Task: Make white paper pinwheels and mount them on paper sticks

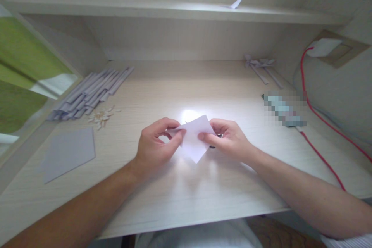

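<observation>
A small sheet of white paper (pixel 195 141) is held up over the middle of the desk, one corner pointing down toward me. My left hand (pixel 158 141) pinches its left corner between thumb and fingers, where the edge looks bent or folded. From the other side, my right hand (pixel 228 137) grips the sheet with the thumb on top and the fingers behind. A dark object (pixel 213 147) shows in part beneath my right hand; most of it is hidden, and I cannot make out what it is.
Rolled paper tubes (pixel 90 93) are piled at the left, beside small pale slivers (pixel 101 116) and a stack of paper (pixel 71 153). Paper pinwheels on sticks (pixel 263 68) lie back right. A blurred-out phone-like object (pixel 283 109) has a red cable (pixel 322 157). Above runs a shelf (pixel 174 9).
</observation>
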Demonstrator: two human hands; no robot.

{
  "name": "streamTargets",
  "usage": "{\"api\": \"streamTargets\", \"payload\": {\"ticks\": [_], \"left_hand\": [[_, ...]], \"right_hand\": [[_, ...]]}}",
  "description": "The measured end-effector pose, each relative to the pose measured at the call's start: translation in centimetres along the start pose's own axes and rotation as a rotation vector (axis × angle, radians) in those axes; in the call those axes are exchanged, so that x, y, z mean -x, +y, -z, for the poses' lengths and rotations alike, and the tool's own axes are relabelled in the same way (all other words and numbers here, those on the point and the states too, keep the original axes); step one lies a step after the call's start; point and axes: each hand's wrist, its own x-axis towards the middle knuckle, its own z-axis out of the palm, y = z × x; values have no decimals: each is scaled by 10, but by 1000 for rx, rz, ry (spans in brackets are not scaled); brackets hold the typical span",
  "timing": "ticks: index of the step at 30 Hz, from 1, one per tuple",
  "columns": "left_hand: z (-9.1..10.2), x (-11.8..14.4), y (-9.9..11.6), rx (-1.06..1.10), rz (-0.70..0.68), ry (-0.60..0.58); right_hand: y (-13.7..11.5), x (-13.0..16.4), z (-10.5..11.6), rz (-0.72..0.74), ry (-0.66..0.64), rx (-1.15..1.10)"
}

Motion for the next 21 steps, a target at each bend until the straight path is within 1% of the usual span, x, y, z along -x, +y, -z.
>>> {"api": "streamTargets", "payload": {"ticks": [4,7,12,14,16,19,21], "left_hand": [[-2,6,4,-49,-180,-27],[-3,8,7,-34,-304,-40],[-1,8,10,23,-442,-169],[-1,8,9,12,-481,-207],[0,7,9,-9,-508,-220],[0,5,8,-30,-537,-204],[1,3,8,-20,-512,-170]], "right_hand": [[-1,2,-4,14,16,109],[-1,4,-5,20,21,128],[-1,4,-5,-22,40,69],[-1,3,-4,-52,19,-5],[-1,2,-3,-82,-15,-70],[-1,0,-1,-113,-58,-130],[-1,-1,-1,-144,-72,-153]]}}
